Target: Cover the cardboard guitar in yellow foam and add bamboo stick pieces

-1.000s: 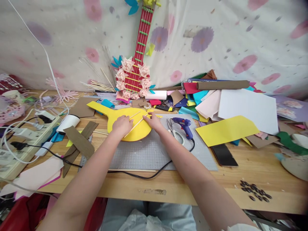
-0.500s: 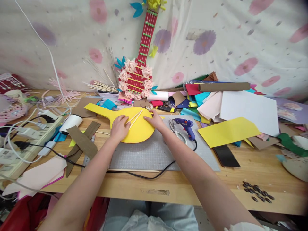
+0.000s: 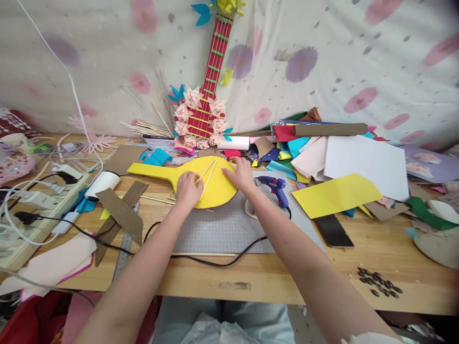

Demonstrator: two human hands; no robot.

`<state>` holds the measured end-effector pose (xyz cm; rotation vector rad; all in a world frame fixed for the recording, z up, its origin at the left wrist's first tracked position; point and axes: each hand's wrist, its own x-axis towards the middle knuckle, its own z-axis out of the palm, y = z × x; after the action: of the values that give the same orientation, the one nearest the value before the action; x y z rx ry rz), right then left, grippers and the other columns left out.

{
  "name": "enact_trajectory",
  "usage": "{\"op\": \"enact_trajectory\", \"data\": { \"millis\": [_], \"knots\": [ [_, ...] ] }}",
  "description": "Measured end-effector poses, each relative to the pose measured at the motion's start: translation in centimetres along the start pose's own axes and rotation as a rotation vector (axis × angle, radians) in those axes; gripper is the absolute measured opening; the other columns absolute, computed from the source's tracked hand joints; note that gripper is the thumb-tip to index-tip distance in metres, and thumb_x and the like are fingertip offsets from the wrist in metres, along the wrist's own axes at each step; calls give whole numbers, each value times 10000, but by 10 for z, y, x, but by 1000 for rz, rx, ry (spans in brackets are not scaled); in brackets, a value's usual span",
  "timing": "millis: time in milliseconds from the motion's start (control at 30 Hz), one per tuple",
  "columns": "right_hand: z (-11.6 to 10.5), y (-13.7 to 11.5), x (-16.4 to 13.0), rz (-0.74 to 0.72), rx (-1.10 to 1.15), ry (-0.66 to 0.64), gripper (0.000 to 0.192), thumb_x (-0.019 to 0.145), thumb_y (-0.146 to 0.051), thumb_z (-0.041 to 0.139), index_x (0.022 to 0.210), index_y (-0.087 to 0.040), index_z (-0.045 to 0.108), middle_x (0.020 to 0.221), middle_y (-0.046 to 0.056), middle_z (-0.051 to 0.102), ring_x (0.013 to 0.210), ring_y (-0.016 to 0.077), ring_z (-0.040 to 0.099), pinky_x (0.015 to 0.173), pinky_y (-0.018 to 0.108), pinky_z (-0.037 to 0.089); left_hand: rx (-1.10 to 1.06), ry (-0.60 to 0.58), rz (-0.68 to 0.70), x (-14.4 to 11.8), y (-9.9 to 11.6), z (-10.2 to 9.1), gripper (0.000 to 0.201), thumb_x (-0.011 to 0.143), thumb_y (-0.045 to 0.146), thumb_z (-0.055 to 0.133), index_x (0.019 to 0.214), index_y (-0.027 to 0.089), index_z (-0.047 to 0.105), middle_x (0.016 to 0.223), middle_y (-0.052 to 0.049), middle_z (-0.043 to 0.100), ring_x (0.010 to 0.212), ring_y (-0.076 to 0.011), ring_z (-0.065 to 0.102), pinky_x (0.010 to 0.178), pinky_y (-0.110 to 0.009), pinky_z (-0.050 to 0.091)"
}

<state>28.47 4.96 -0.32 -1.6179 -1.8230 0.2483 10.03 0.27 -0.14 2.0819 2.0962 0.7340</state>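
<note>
A yellow lute-shaped cutout with a long neck lies over the grey cutting mat, its neck pointing left. Two thin wooden sticks rest on its round body, close together at the top and spreading below. My left hand is closed over their lower left ends, its fingertips against the yellow surface. With the thumb on top and the fingers at the far right rim, my right hand grips the cutout. Right of that hand lies a blue hot glue gun; a roll of tape sits partly behind my forearm.
A red flower-trimmed toy guitar leans on the back curtain. Coloured sheets pile up at right, near a yellow sheet and a phone. Small dark beads lie front right. A power strip and cables occupy the left.
The yellow cutout has shifted right and turned slightly, its neck now nearer level. Both hands and the two sticks have moved along with it.
</note>
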Motion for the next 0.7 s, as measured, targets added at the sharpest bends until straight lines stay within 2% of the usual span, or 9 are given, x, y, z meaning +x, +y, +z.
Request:
{"op": "enact_trajectory", "data": {
  "millis": [67,133,233,333,467,567,700],
  "knots": [
    [-5,-10,-3,-160,-94,-36,413,748,-355,607,1118,-177,562,1164,125,537,1124,284,403,961,411,306,44,-20,-36,6,-1,-6,256,805,315,469,941,180,638,1065,-107,591,1071,-245,505,949,-346,392],
    [-6,-19,-6,-304,-118,-140,332,774,-301,583,1093,-209,589,1124,100,564,1090,267,426,947,398,308,95,-69,-65,14,-1,-12,248,785,352,492,879,191,657,1015,-107,615,1031,-256,530,913,-357,410],
    [-6,-29,-7,-374,-80,-275,237,805,-267,539,1019,-226,632,978,63,619,973,219,493,902,355,335,79,-228,-119,25,1,-20,251,764,384,505,843,205,660,950,-71,663,920,-228,585,814,-323,447],
    [-4,-33,-6,-310,-32,-344,180,811,-277,524,909,-213,662,877,49,638,870,186,533,827,314,366,48,-353,-169,34,3,-25,255,741,400,525,831,204,662,924,-48,687,843,-198,611,709,-272,451],
    [2,-38,-3,-109,36,-394,214,804,-376,519,800,-209,653,839,45,662,777,170,570,703,274,396,53,-419,-149,39,7,-26,277,708,430,563,795,191,674,881,-59,695,792,-201,620,627,-264,426],
    [7,-46,1,83,-6,-403,254,765,-429,542,788,-197,642,868,76,673,797,208,599,691,297,418,64,-443,-127,40,9,-26,289,699,442,574,794,190,681,865,-62,694,773,-209,618,590,-272,400],
    [13,-58,8,208,-120,-441,275,746,-348,533,893,-146,646,981,157,657,927,293,599,737,358,431,77,-462,-108,39,10,-28,302,674,460,602,788,192,682,861,-60,694,767,-213,614,565,-276,374]
  ]
}}
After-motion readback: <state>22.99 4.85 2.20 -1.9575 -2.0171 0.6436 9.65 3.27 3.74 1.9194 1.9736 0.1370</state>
